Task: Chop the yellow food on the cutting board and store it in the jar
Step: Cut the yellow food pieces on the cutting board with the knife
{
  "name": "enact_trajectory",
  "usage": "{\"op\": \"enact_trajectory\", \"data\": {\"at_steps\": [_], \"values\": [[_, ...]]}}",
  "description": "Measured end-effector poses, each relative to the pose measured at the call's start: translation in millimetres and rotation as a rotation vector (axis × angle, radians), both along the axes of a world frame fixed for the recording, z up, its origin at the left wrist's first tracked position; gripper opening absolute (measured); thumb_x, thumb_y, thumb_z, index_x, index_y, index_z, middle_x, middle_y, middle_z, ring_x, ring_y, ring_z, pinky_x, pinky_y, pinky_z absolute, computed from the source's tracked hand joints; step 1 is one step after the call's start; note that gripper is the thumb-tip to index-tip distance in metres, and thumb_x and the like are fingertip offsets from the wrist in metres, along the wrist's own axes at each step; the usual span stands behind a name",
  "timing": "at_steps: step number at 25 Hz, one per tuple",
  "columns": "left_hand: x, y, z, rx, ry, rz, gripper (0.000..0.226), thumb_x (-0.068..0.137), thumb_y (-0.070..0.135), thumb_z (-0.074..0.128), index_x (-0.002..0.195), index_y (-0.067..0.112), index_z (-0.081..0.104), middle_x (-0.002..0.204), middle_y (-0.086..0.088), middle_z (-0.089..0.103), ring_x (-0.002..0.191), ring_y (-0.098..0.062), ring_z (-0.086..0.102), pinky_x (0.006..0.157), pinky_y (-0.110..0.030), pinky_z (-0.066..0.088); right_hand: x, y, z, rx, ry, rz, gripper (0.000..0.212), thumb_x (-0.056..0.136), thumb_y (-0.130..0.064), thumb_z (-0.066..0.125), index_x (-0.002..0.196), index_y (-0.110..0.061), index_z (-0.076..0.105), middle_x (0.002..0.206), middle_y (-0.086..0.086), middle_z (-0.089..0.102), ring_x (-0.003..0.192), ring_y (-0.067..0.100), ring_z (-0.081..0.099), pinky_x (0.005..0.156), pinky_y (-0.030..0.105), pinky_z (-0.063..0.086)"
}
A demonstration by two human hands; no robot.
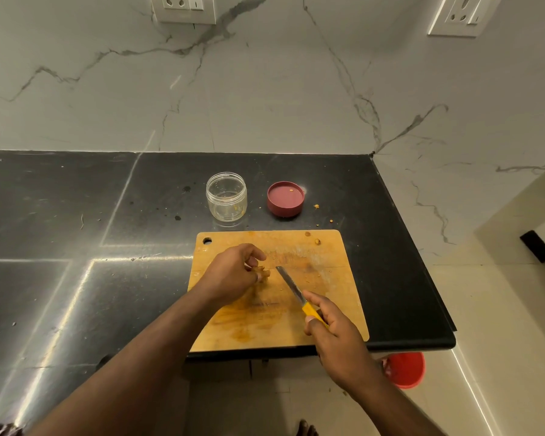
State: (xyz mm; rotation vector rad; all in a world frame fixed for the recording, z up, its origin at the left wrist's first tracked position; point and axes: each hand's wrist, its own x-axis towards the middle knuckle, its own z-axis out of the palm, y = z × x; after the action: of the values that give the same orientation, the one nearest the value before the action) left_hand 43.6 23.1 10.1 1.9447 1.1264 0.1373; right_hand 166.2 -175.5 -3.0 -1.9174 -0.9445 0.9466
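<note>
A stained wooden cutting board [328, 256] lies at the counter's front right. My left hand [233, 275] rests on its middle, fingertips pinching a small yellow-brown piece of food [265, 273]. My right hand [331, 335] grips the yellow handle of a knife [291, 286]; the blade points up-left, its tip just right of the food. Behind the board stands a clear jar [226, 196], open and nearly empty. Its dark red lid [285, 199] lies upside down to the right of the jar.
Small yellow crumbs [317, 206] dot the black counter [76, 215] and the board's far edge. The counter ends just right of the board, with a marble wall behind. A red bucket [406, 369] sits on the floor below the counter edge.
</note>
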Motion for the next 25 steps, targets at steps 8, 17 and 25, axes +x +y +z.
{"op": "enact_trajectory", "data": {"at_steps": [8,17,25], "values": [[3.4,-14.1,-10.1,0.004,-0.177,0.156,0.036,0.085,0.008,0.078,0.103,0.028,0.055,0.099,0.009,0.067,0.093,-0.008,0.065,0.078,-0.026,0.056,-11.4,11.0,11.8,0.031,-0.370,0.179,0.047,0.105,-0.028,0.036,0.151,-0.033,0.029,0.128,-0.022,0.040,0.112,-0.007,0.041,0.087,0.002,0.033],[3.9,-25.2,-14.9,0.012,-0.214,0.226,0.030,0.086,0.012,0.078,0.102,0.030,0.059,0.099,0.011,0.066,0.094,-0.003,0.063,0.072,-0.013,0.049,-17.0,17.2,8.0,-0.001,-0.449,0.219,0.049,0.105,-0.027,0.034,0.153,-0.032,0.024,0.128,-0.011,0.047,0.106,0.003,0.047,0.089,0.021,0.044],[3.2,-28.4,-15.7,0.029,-0.220,0.243,0.028,0.086,0.017,0.079,0.102,0.029,0.059,0.098,0.013,0.065,0.093,-0.003,0.062,0.070,-0.012,0.047,-14.3,25.0,12.7,-0.008,-0.436,0.225,0.048,0.105,-0.025,0.036,0.152,-0.028,0.030,0.138,-0.006,0.049,0.121,0.005,0.046,0.100,0.020,0.040]]}}
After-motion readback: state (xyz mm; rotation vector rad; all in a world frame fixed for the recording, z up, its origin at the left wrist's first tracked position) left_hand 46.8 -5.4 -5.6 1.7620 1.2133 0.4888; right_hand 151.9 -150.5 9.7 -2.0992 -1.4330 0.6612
